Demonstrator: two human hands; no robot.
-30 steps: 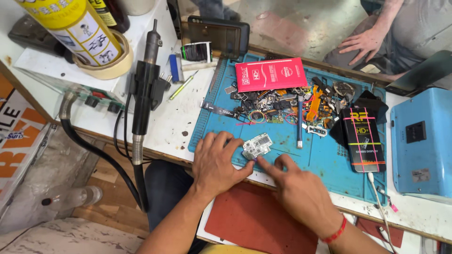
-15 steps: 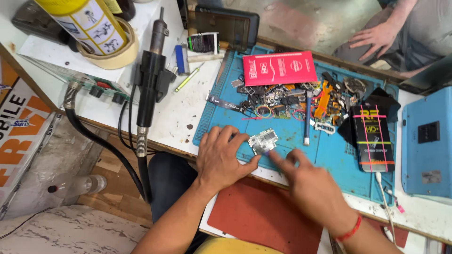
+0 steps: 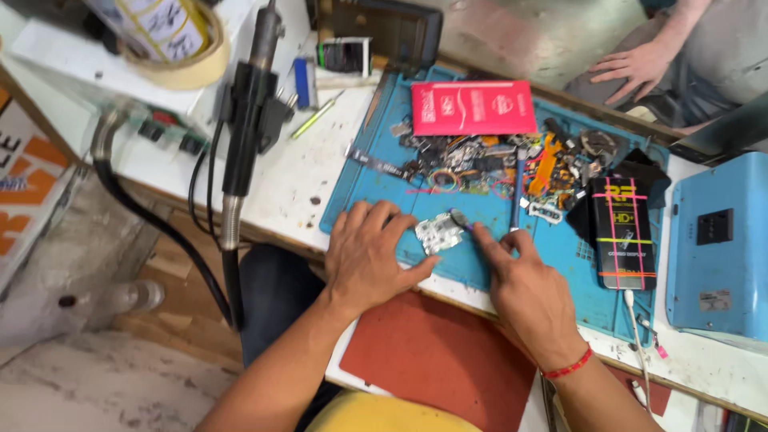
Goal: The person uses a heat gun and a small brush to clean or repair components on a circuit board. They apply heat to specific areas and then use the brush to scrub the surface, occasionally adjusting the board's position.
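A red-brown pad (image 3: 436, 352) is seen closest to the camera, right below the near edge of the blue work mat (image 3: 384, 200). Both forearms are crossed over it, and a red thread band (image 3: 568, 368) is worn on the right wrist.

On the near part of the mat, a small silvery circuit board (image 3: 438, 233) is pinned down. The left hand (image 3: 370, 254) is laid flat beside it, with the fingers spread and the thumb pressed against the board's near edge, so it's more of a hold-down than a wrap-around grip. The right hand (image 3: 524, 284) is closed narrow around a thin dark tool (image 3: 460, 218), whose tip is set just at the board's right edge.

Further up the mat, a messy heap of small parts and scrap bits (image 3: 488, 164) is spread across the middle. A black phone wrapped in pink bands (image 3: 622, 232) is parked on the mat's right side, and a pink-red flat packet (image 3: 472, 107) is lying at the far edge.

Off the mat to the left, a black hot-air handle with its hose (image 3: 244, 128) is rested on the white bench. A light blue box unit (image 3: 718, 248) is placed just right of the mat.

Beyond the mat's far right corner, another person's hand (image 3: 636, 68) can be made out, resting on a knee.
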